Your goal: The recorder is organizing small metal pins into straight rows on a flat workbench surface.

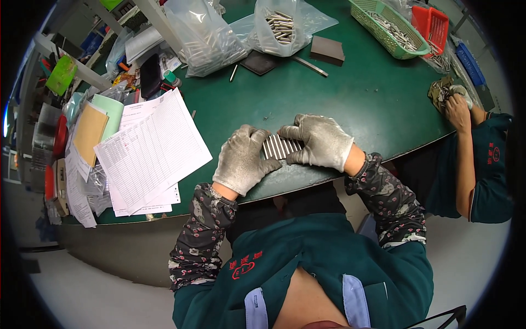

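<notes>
A row of metal pins (281, 147) lies side by side on the table (235, 109), each pin's long axis running away from the person, far end leaning slightly left. The left hand (239, 160) and right hand (324, 141), gloved, grip the row's two ends, fingers curved, thumb and forefinger parted by about a pin's length. The table's near edge runs just below; open tabletop stretches beyond, papers (159, 151) left. Gloves hide the row's ends.

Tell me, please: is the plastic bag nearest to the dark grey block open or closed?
Open: the mouth of the plastic bag gapes, and the metal pins inside show uncovered.
</notes>
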Demonstrator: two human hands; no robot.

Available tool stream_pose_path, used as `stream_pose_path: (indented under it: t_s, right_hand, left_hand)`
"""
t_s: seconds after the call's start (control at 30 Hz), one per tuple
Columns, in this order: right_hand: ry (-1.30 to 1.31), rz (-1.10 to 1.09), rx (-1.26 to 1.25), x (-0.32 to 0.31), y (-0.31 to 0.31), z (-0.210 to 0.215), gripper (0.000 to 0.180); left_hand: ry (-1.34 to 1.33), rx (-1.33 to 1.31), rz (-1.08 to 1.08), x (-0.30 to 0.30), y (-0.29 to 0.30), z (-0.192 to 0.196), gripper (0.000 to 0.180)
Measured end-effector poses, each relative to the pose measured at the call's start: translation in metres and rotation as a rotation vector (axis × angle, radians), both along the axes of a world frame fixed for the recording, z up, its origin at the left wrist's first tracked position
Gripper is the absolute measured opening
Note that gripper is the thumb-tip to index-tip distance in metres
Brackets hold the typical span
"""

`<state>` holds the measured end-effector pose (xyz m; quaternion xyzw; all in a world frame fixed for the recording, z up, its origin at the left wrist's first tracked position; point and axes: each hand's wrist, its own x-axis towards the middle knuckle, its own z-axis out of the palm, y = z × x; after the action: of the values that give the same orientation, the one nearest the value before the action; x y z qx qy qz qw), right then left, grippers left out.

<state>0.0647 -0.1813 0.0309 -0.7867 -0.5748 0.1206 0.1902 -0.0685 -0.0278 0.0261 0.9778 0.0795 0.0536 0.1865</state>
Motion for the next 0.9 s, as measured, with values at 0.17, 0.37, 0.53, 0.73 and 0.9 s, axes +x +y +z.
stream_pose_path:
  t_s: [0.17,0.37,0.53,0.73,0.9]
  right_hand:
    - [-0.027,-0.008,0.197,0.01,-0.009,-0.003,0.066]
    - [-0.249,0.507,0.309,0.009,0.006,-0.001,0.068]
    - [-0.193,0.793,0.314,0.0,0.048,-0.024,0.069]
    - [-0.136,0.742,0.097,0.03,0.009,-0.014,0.079]
    - [-0.07,0.87,0.084,-0.006,0.064,-0.018,0.083]
  left_hand:
    - [-0.13,-0.05,-0.028,-0.006,0.005,-0.003,0.055]
    - [-0.534,-0.387,0.139,-0.026,0.014,-0.011,0.033]
    - [-0.645,-0.357,0.26,-0.054,0.019,-0.026,0.027]
    - [-0.558,-0.491,0.211,-0.05,0.013,-0.021,0.03]
    - [-0.67,-0.606,0.291,-0.056,0.022,-0.031,0.031]
